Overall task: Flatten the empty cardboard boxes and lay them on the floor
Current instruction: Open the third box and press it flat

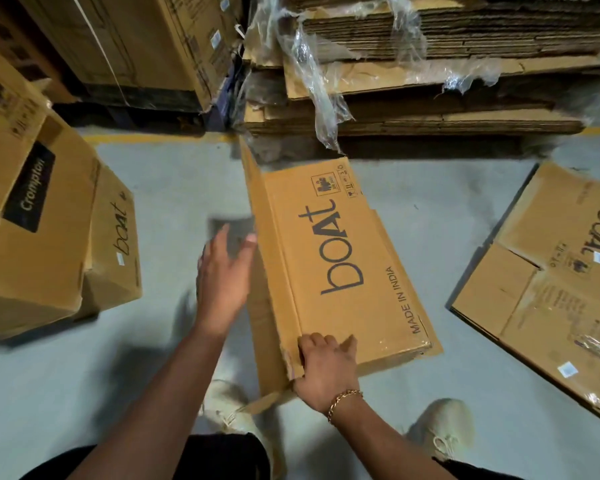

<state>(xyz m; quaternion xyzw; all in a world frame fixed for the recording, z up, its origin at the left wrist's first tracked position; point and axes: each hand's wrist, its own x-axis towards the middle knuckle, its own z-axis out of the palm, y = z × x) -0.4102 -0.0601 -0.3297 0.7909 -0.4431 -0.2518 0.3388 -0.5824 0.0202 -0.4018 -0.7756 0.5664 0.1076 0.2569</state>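
Observation:
A brown "boAt" cardboard box [340,258] lies half collapsed on the grey floor in front of me, its printed face up and its left side panel standing on edge. My right hand [326,368] grips the near left corner of that box, fingers curled over the edge. My left hand [224,278] is stretched out with straight fingers beside the standing side panel; motion blur hides whether it touches. A flattened "boAt" box [548,289] lies on the floor at the right.
Two upright boxes stand at the left: a "Crompton" box [32,216] and a smaller "boAt" box [115,244]. A stack of flat cardboard [430,81] wrapped in torn plastic sits ahead on a pallet. My shoes [440,431] are on the floor below the box.

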